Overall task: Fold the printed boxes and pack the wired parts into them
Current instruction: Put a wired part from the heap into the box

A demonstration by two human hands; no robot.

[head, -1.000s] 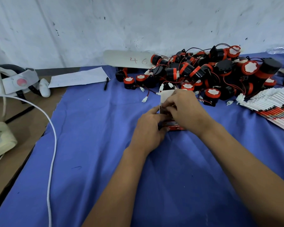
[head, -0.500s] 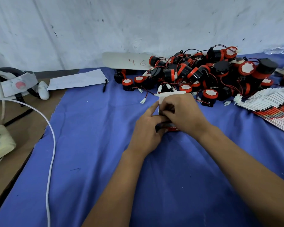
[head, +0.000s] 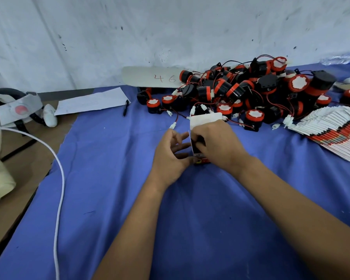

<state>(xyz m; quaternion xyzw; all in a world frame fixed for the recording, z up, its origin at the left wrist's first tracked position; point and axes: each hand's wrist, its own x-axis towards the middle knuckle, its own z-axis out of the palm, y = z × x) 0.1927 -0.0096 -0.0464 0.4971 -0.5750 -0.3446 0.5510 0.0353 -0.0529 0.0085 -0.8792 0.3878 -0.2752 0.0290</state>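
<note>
Printed box [head: 197, 138], centre frame: white inside, red-and-black print outside, top flap upright. Right hand [head: 216, 144] fingers clamped on it; left hand [head: 171, 152] thumb pinching its lower corner, fingers loosely spread.

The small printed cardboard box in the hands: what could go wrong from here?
1. The small printed cardboard box has its white flap still up; the right hand pushing inside could crease it.
2. The left hand holds only the lower corner, so the box may tip.
3. Loose red wires with white plugs lie close and could snag.
</note>
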